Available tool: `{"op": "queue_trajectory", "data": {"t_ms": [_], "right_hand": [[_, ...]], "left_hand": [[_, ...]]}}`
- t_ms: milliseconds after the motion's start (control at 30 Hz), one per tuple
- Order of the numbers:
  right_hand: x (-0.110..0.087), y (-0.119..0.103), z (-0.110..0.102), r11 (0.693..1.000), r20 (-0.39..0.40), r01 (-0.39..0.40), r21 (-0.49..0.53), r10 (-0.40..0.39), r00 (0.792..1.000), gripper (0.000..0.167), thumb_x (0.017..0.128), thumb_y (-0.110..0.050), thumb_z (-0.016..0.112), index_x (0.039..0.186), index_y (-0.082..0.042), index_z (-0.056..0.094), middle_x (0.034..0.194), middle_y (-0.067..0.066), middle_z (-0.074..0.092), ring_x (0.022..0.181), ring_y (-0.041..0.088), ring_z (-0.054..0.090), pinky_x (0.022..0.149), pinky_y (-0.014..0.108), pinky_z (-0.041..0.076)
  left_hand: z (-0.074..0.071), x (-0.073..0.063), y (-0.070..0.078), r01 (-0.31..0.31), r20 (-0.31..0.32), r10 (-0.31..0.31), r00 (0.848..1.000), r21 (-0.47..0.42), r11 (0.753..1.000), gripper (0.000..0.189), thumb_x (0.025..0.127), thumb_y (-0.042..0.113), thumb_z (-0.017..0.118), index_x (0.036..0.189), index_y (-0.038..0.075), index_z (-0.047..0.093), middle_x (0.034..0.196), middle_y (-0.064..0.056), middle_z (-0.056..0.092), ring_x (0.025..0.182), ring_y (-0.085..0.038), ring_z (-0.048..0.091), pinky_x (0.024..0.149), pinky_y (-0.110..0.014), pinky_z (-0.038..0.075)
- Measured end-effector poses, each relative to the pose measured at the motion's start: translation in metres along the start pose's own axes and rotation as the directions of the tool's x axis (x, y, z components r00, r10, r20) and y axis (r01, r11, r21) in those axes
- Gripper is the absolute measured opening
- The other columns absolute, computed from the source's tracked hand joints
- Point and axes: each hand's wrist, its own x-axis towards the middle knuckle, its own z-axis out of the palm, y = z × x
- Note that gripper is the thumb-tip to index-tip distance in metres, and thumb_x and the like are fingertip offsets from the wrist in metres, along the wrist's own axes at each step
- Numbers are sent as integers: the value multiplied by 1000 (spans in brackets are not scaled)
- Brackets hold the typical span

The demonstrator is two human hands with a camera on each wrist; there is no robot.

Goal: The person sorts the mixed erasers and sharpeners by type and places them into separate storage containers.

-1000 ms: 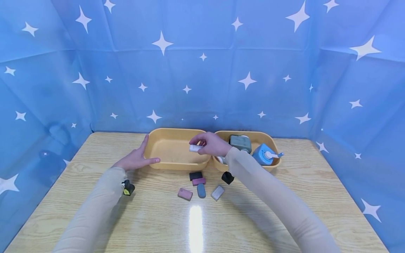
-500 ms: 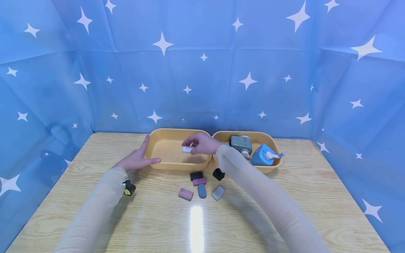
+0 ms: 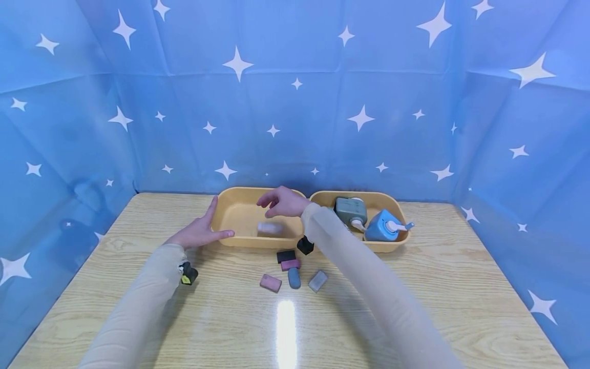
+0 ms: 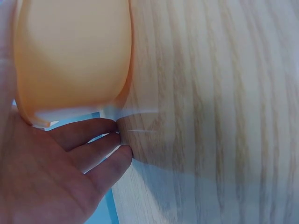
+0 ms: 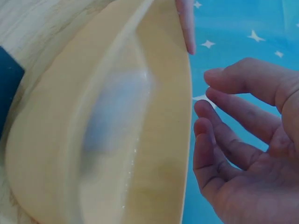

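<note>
My left hand (image 3: 199, 233) is at the left end of the left yellow bin (image 3: 260, 243), index finger and thumb spread along its end. In the left wrist view, the other fingers (image 4: 110, 170) extend loosely beside the bin's outside. My right hand (image 3: 285, 201) is above the bin's right half with nothing in it; the right wrist view shows its fingers (image 5: 229, 133) apart and loosely bent. Inside the bin, below that hand, is a small white block-like object (image 3: 270, 228), pale and blurred in the right wrist view too.
A second yellow bin (image 3: 389, 247) stands right of the first, with a grey-green pump bottle (image 3: 350, 210) and a blue pump bottle (image 3: 382, 227) in it. In front lie a black block (image 3: 286, 256), magenta block (image 3: 290, 265), blue-grey block (image 3: 293, 278), pink block (image 3: 270, 283) and grey block (image 3: 318, 281).
The right hand moved left over the bin, let go of the white object and rose slightly. The object is now lower, inside the bin. The left hand stayed put.
</note>
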Motion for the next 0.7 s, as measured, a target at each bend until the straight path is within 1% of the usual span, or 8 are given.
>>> {"op": "queue_trajectory", "data": {"t_ms": [100, 233, 400, 500, 700], "right_hand": [[1, 1, -1, 999, -14, 17, 29, -16, 1000, 38, 88, -5, 68, 125, -1, 63, 123, 13, 62, 106, 21, 58, 88, 28, 48], [-2, 0, -1, 999, -6, 12, 41, -12, 1000, 39, 89, -8, 69, 126, -2, 62, 125, 15, 61, 105, 21, 58, 88, 30, 48], [-9, 2, -1, 997, -5, 5, 75, -5, 1000, 38, 90, -8, 68, 127, -2, 61, 125, 15, 61, 105, 20, 58, 90, 31, 48], [-12, 4, 0, 994, -7, 15, 105, -15, 1000, 38, 90, -7, 67, 127, 1, 60, 125, 17, 61, 108, 21, 58, 92, 32, 47], [-18, 7, 3, 988, -15, 54, 148, -52, 999, 35, 90, -4, 66, 124, 0, 62, 122, 17, 63, 109, 21, 59, 93, 31, 47]], "left_hand": [[1, 1, 0, 17, 5, -17, 1000, 2, 1000, 120, 83, 58, 66, 151, 12, -20, 148, -37, 23, 131, -50, 34, 103, -60, 31], [2, 2, 0, 28, 3, -28, 1000, 9, 1000, 118, 85, 56, 66, 151, 12, -21, 148, -36, 22, 131, -51, 33, 103, -61, 30], [1, 0, 1, 18, -3, -18, 1000, 24, 1000, 119, 83, 60, 65, 151, 13, -21, 147, -38, 23, 130, -52, 34, 103, -61, 30], [1, -1, 2, 15, -1, -15, 1000, 20, 1000, 120, 83, 60, 66, 151, 13, -22, 147, -38, 23, 130, -52, 34, 104, -60, 30], [2, 1, 1, 11, -3, -11, 1000, 16, 1000, 119, 84, 57, 66, 151, 11, -21, 147, -38, 21, 130, -52, 33, 105, -60, 29]]}}
